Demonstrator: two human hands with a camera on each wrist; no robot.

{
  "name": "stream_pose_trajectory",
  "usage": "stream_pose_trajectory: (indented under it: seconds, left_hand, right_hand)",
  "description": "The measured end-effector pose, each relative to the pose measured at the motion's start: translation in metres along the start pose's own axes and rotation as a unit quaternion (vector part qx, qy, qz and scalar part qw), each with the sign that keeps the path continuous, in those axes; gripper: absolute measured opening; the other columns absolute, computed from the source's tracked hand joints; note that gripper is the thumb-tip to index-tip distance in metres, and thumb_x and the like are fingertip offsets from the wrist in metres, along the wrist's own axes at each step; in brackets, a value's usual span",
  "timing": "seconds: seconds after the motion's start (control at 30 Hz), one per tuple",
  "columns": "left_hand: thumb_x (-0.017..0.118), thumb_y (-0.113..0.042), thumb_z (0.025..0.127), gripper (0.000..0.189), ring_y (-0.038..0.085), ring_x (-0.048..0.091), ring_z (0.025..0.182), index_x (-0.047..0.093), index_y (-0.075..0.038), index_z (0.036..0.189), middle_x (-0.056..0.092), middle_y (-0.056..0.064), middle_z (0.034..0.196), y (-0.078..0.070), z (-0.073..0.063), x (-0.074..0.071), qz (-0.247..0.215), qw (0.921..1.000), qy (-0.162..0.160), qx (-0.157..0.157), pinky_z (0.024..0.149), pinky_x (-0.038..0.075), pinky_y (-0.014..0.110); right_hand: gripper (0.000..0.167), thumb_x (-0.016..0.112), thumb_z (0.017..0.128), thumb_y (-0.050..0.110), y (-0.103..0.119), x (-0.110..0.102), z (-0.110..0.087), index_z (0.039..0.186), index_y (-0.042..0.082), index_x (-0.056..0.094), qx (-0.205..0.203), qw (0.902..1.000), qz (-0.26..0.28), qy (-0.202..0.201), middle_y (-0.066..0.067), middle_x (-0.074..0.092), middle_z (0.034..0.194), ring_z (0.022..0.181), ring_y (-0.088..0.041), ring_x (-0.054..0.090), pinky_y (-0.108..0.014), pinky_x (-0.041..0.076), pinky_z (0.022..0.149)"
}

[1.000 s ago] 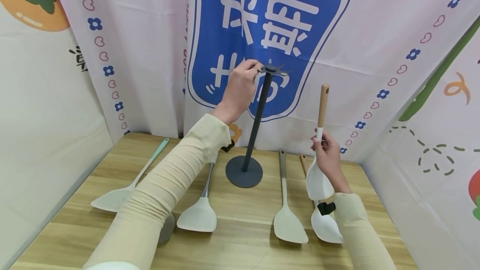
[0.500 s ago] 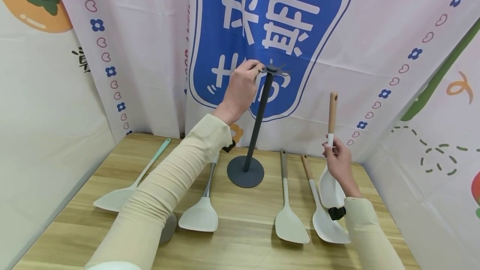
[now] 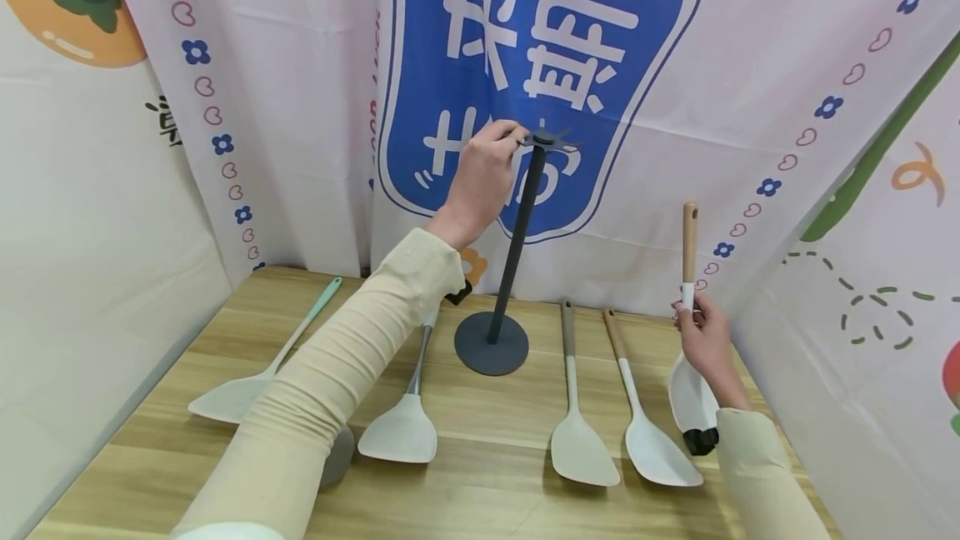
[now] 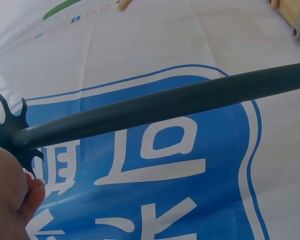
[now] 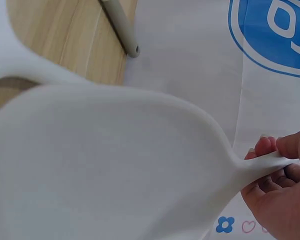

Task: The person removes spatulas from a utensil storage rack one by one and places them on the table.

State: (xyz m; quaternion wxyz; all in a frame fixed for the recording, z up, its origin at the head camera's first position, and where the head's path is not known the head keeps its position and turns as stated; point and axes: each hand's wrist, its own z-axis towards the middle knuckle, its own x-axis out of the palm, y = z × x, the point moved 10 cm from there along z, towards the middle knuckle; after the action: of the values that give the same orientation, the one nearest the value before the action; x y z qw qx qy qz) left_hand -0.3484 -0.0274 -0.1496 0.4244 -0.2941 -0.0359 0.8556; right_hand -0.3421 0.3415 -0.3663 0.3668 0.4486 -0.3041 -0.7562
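My left hand [image 3: 482,177] pinches one hook at the top of a dark grey utensil stand [image 3: 517,248]; the left wrist view shows its curved hooks [image 4: 20,112] and the fingers at one of them. At the right side, my right hand [image 3: 707,342] grips a white spatula [image 3: 686,398] by the white neck below its wooden handle. This spatula is upright, blade down, over the table's right part. Its broad blade [image 5: 115,155] fills much of the right wrist view. Beside it lies another white spatula [image 3: 660,448] with a wooden handle.
A beige spatula [image 3: 581,444] lies right of the stand's round base [image 3: 491,344]. To the left lie a metal-necked spatula [image 3: 401,432] and a green-handled one [image 3: 232,398]. A grey thing [image 3: 339,457] is partly under the left sleeve. Printed cloth [image 3: 315,107] hangs behind the wooden table [image 3: 480,490].
My right hand has moved right and down with the held spatula, uncovering the wooden-handled spatula lying on the table. The left hand stays at the stand's top.
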Motion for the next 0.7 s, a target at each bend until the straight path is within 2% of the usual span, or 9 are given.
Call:
stream_pose_trajectory:
  seconds: [0.07, 0.13, 0.23, 0.3, 0.5, 0.7]
  left_hand:
    - [0.045, 0.002, 0.106, 0.03, 0.025, 0.065, 0.116, 0.069, 0.007, 0.124, 0.067, 0.016, 0.121, 0.0, 0.0, 0.0, -0.001, 1.0, -0.003, 0.002, 0.105, 0.05, 0.024]
    - [0.045, 0.002, 0.106, 0.03, 0.025, 0.065, 0.115, 0.069, 0.007, 0.124, 0.067, 0.016, 0.121, 0.0, 0.0, 0.0, -0.002, 1.0, -0.006, 0.005, 0.104, 0.051, 0.024]
    - [0.046, 0.002, 0.106, 0.03, 0.025, 0.065, 0.114, 0.069, 0.007, 0.124, 0.068, 0.016, 0.12, 0.0, -0.001, -0.001, -0.001, 1.0, -0.007, 0.005, 0.104, 0.051, 0.024]
    - [0.046, 0.002, 0.106, 0.03, 0.025, 0.065, 0.115, 0.069, 0.006, 0.124, 0.067, 0.016, 0.121, 0.0, -0.001, -0.001, 0.0, 1.0, -0.004, 0.003, 0.105, 0.05, 0.023]
    - [0.046, 0.002, 0.106, 0.03, 0.025, 0.064, 0.117, 0.068, 0.006, 0.125, 0.067, 0.016, 0.122, -0.001, -0.001, -0.001, 0.002, 1.0, 0.003, -0.002, 0.106, 0.049, 0.023]
    - [0.046, 0.002, 0.106, 0.03, 0.025, 0.065, 0.116, 0.069, 0.007, 0.125, 0.067, 0.017, 0.122, -0.002, -0.002, -0.002, 0.0, 1.0, 0.001, 0.0, 0.106, 0.049, 0.024]
  right_hand:
    - [0.028, 0.05, 0.102, -0.005, 0.008, -0.005, -0.005, 0.126, -0.017, 0.056, 0.002, 1.0, 0.0, -0.001, -0.01, 0.063, 0.095, 0.066, 0.005, 0.055, -0.01, 0.05, 0.06]
    - [0.026, 0.051, 0.101, -0.006, 0.005, -0.01, -0.007, 0.123, -0.018, 0.057, 0.001, 1.0, -0.004, -0.004, 0.002, 0.061, 0.089, 0.064, 0.004, 0.056, -0.01, 0.05, 0.058]
    - [0.025, 0.053, 0.101, -0.003, -0.002, -0.016, -0.009, 0.122, -0.017, 0.059, 0.002, 0.9998, -0.019, -0.009, 0.008, 0.057, 0.085, 0.063, 0.004, 0.055, -0.01, 0.048, 0.056]
    - [0.026, 0.053, 0.103, 0.0, -0.017, -0.02, -0.007, 0.123, -0.014, 0.059, 0.001, 0.9993, -0.036, -0.013, 0.007, 0.058, 0.085, 0.063, 0.003, 0.055, -0.011, 0.047, 0.055]
    - [0.023, 0.054, 0.102, 0.001, -0.025, -0.027, -0.011, 0.12, -0.013, 0.061, 0.008, 0.9981, -0.056, -0.022, 0.001, 0.06, 0.083, 0.061, 0.003, 0.055, -0.011, 0.046, 0.053]
    - [0.025, 0.053, 0.103, 0.0, -0.034, -0.032, -0.014, 0.12, -0.015, 0.06, 0.016, 0.9974, -0.064, -0.027, -0.011, 0.061, 0.085, 0.06, 0.002, 0.054, -0.011, 0.046, 0.052]
